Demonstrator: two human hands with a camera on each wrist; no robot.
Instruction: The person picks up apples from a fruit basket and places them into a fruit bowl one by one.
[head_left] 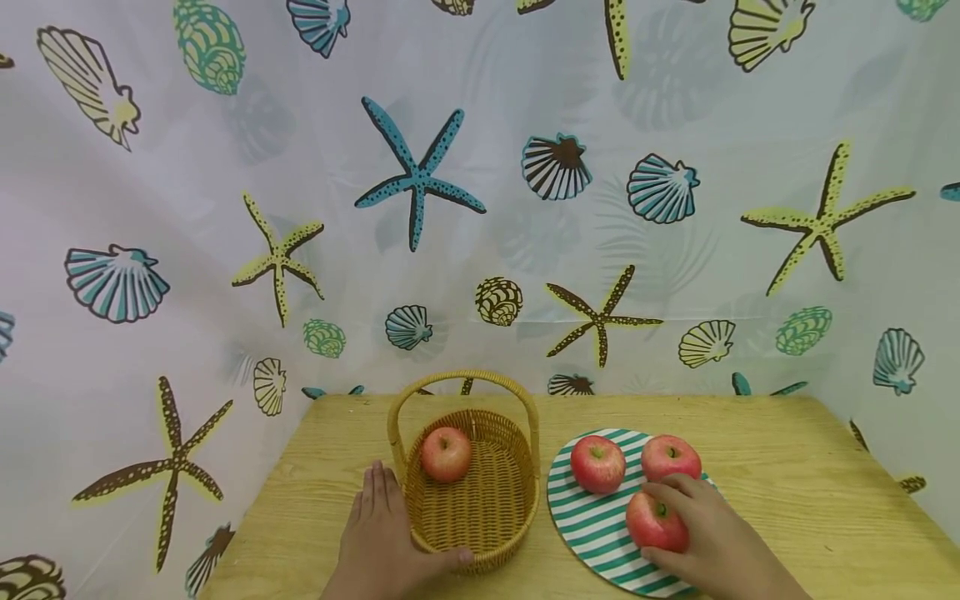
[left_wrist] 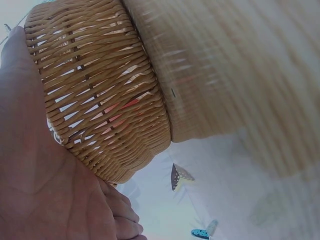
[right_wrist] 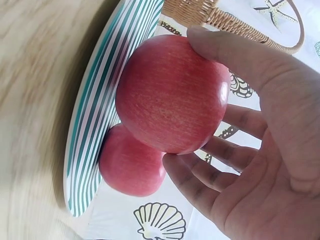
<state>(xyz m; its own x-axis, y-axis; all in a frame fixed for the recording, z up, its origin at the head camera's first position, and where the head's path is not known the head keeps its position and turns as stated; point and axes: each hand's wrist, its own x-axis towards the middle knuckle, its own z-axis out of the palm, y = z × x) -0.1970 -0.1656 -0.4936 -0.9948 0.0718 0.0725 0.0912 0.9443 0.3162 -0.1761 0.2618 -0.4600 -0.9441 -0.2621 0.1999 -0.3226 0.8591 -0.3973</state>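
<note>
A wicker basket (head_left: 480,533) with a tall arched handle stands on the table, one red apple (head_left: 446,455) inside at its far left. My left hand (head_left: 382,533) rests against the basket's left and near side, fingers straight and thumb along the front rim. In the left wrist view the palm lies beside the woven wall (left_wrist: 100,90). To the right, my right hand (head_left: 701,529) holds the nearest apple (head_left: 651,523) on a green-and-white striped round board (head_left: 581,529), thumb on one side and fingers on the other. Two more apples, one left (head_left: 597,464) and one right (head_left: 671,457), sit behind it.
The light wooden table (head_left: 787,467) extends to both sides of the basket and board. Behind and beside it hangs a pale curtain (head_left: 495,242) printed with shells and starfish. The basket's handle (head_left: 465,375) arches above its opening.
</note>
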